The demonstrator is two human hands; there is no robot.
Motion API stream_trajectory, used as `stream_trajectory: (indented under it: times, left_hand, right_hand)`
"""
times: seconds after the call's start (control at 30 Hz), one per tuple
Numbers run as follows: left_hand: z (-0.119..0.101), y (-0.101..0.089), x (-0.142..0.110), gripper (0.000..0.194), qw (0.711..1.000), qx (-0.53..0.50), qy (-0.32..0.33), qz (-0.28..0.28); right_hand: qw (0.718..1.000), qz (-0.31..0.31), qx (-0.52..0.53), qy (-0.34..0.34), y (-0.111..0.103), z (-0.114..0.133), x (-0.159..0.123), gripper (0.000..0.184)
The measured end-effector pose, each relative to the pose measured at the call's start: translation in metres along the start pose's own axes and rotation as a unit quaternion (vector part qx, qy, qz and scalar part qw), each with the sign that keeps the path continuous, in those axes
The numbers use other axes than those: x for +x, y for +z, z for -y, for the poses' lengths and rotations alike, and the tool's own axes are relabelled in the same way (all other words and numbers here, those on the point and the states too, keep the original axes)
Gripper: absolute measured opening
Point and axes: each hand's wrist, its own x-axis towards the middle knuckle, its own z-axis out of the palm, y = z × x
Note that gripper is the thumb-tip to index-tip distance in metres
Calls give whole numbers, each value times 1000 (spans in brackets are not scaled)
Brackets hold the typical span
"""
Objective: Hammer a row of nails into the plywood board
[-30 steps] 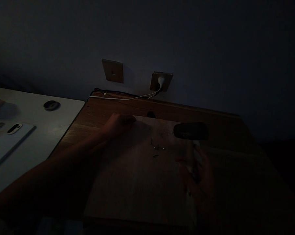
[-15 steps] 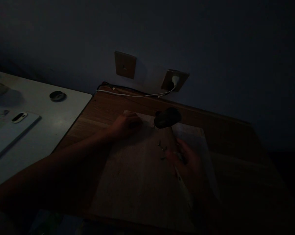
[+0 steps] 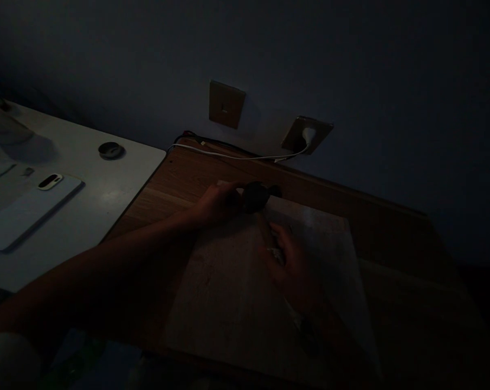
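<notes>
The scene is very dark. My right hand point(image 3: 291, 265) is closed around the handle of a hammer point(image 3: 265, 226). The hammer's dark head, apparently of rubber or metal, is right beside the fingertips of my left hand point(image 3: 217, 205). Those fingers are curled together at the far left edge of a pale flat board point(image 3: 220, 309); the hammer head and shadow hide what they hold, if anything. Whether the head touches the board cannot be made out. The board lies on a brown wooden table point(image 3: 163, 189).
To the left stands a white table point(image 3: 135, 168) bearing a pale phone point(image 3: 33, 211) and a small round dark lid or tin point(image 3: 110, 150). Along the wall a white cable point(image 3: 229, 156) runs to a plug point(image 3: 308, 134) in a socket. Another wall plate point(image 3: 226, 105) is beside it.
The hammer head has come left, from over the board to beside my left fingers. Several small metal pieces seen on the board before are now hidden. The view has shifted slightly.
</notes>
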Motion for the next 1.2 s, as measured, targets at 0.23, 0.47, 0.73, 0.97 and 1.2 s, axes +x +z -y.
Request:
stream_trajectory:
  times: [0.23, 0.47, 0.73, 0.97, 1.2]
  left_hand:
    - [-4, -10, 3, 45, 997, 40, 42, 59]
    - [-47, 4, 32, 26, 949, 252, 116, 151]
    - [-57, 27, 55, 24, 953, 235, 38, 185]
    - [-42, 3, 50, 33, 980, 103, 64, 159]
    - [-46, -19, 40, 33, 979, 81, 60, 176]
  right_hand:
    - [997, -46, 26, 53, -12, -10, -16, 61]
    - [990, -87, 13, 109, -51, -32, -23, 62]
    - [989, -76, 21, 123, -60, -38, -30, 63]
    - [990, -81, 30, 111, -57, -39, -30, 61]
    - [990, -74, 37, 113, -53, -38, -30, 62]
